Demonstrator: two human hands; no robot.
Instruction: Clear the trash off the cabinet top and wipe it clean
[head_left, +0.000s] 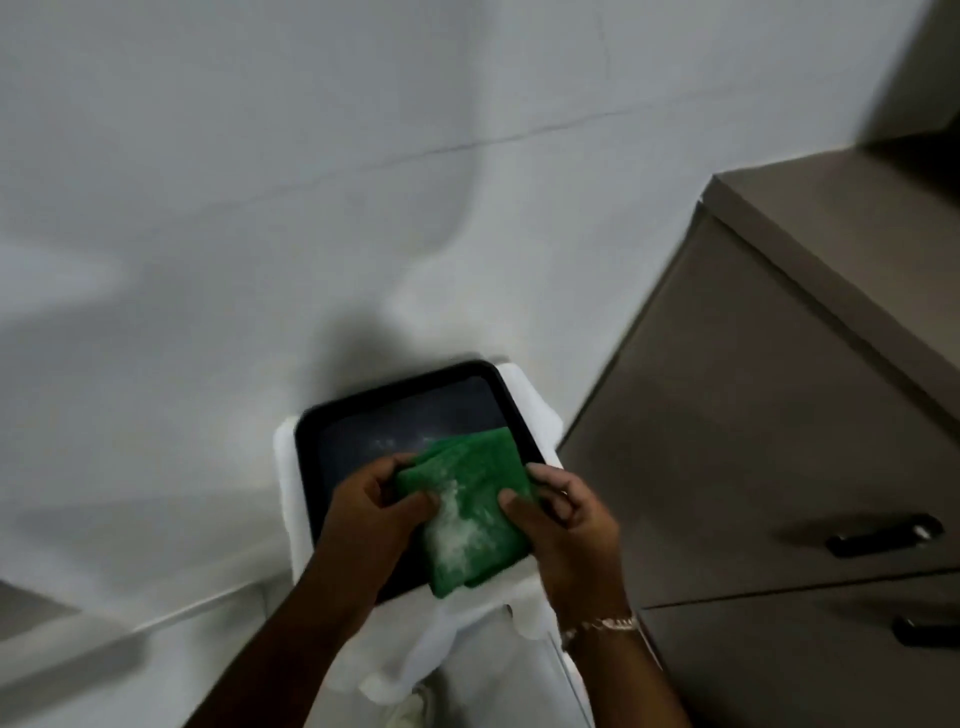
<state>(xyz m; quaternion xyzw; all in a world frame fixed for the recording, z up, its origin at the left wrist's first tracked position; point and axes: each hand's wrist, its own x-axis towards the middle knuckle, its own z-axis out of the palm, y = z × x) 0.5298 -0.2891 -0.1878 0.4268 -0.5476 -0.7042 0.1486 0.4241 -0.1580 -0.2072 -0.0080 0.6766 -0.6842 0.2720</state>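
Your left hand (379, 512) and right hand (563, 525) pinch a folded green cloth (472, 514) by its sides, fingers clamped on it. You hold it over the open black-rimmed bin (311, 457) — likely so the white crumbs fall inside — beside the brown cabinet (753, 415).

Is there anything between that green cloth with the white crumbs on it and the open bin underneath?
Nothing visible. Both hands, left hand and right hand, hold the green cloth directly over the bin, whose dark opening is uncovered.
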